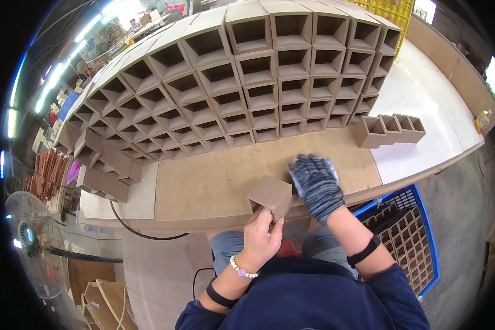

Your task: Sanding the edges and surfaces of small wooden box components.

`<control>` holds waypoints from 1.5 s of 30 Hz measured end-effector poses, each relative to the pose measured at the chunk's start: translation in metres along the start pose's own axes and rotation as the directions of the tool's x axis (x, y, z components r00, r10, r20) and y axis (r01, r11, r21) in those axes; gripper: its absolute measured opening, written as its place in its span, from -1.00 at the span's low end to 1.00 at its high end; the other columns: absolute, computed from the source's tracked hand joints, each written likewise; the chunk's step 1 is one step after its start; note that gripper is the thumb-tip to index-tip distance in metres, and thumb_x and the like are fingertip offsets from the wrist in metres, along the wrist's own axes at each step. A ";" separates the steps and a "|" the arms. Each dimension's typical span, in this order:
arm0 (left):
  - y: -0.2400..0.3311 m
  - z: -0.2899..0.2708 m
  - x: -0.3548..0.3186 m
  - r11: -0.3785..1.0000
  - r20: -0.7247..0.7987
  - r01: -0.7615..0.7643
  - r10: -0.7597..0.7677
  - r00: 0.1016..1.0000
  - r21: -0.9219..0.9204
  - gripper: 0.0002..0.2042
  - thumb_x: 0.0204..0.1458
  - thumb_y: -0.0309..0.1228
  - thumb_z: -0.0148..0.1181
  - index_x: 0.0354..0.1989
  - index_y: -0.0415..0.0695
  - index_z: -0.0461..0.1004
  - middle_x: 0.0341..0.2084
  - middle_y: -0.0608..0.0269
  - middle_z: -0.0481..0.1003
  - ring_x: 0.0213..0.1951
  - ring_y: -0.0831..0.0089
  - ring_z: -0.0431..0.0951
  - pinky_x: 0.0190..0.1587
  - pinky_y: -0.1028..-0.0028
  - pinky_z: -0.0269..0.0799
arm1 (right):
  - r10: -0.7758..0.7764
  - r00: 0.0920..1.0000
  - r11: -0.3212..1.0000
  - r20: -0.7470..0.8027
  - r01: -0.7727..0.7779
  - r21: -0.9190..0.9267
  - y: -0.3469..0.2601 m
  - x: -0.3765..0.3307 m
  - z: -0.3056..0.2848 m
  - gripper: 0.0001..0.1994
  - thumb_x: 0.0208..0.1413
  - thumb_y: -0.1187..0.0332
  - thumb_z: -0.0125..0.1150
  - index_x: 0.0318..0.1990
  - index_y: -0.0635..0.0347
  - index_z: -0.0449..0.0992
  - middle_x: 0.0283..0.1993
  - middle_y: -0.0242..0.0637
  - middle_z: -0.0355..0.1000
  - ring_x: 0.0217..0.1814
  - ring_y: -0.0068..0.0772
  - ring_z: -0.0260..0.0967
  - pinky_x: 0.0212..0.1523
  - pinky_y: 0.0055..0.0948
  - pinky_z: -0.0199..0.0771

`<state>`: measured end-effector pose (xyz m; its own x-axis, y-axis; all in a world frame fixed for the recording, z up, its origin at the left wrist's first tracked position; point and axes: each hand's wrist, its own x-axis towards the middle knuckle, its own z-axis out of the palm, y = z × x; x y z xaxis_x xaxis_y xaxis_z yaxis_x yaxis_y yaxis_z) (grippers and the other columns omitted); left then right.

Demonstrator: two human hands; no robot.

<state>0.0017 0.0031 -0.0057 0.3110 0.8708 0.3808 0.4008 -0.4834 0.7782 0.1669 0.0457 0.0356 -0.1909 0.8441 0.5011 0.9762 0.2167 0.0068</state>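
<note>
Item: small open-ended box [270, 197] of brown board, at the near edge of the workbench [203, 187], middle of the scene.

Progress, as we judge it: much is already stacked. A large bank of like boxes [247, 82] fills the far half of the bench, many rows deep, open ends facing us. A short row of three joined boxes [393, 130] stands apart to the right of it, and a loose cluster of boxes [107, 168] lies at the left end. We have only one box in hand; how many remain we cannot tell. The blue crate [410, 242] down at the near right holds a grid of dividers, contents unclear.

Left hand [261, 239]: bare, beaded bracelet and dark band at the wrist. Fingers curled up under the box's near lower corner, gripping it; thumb pressed against its near face. The box is tilted, one corner raised off the bench.

Right hand [316, 184]: in a grey knitted glove, dark band on the forearm. Laid flat, palm down, fingers spread. It sits just right of and behind the box, on the board surface. We cannot tell whether it touches the box or grasps anything.

Also present: standing fan [30, 234] on the floor, near left.
</note>
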 end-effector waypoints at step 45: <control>0.008 0.007 0.000 0.979 -0.047 -0.161 0.168 0.985 0.127 -0.71 -0.20 -0.60 0.16 -0.24 -0.36 0.32 -0.56 -0.01 0.43 -0.44 -0.01 0.44 -0.38 0.24 0.38 | 0.001 1.000 0.998 -0.027 0.001 0.064 0.006 -0.031 0.019 -0.63 -0.07 0.32 0.00 -0.05 0.18 0.38 -0.03 -0.15 0.35 0.08 -0.17 0.26 0.15 -0.13 0.14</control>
<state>0.0106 -0.0010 -0.0030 0.3335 0.7803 0.5291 0.4514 -0.6249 0.6370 0.1766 0.0302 0.0038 -0.1870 0.8307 0.5243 0.9675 0.2483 -0.0483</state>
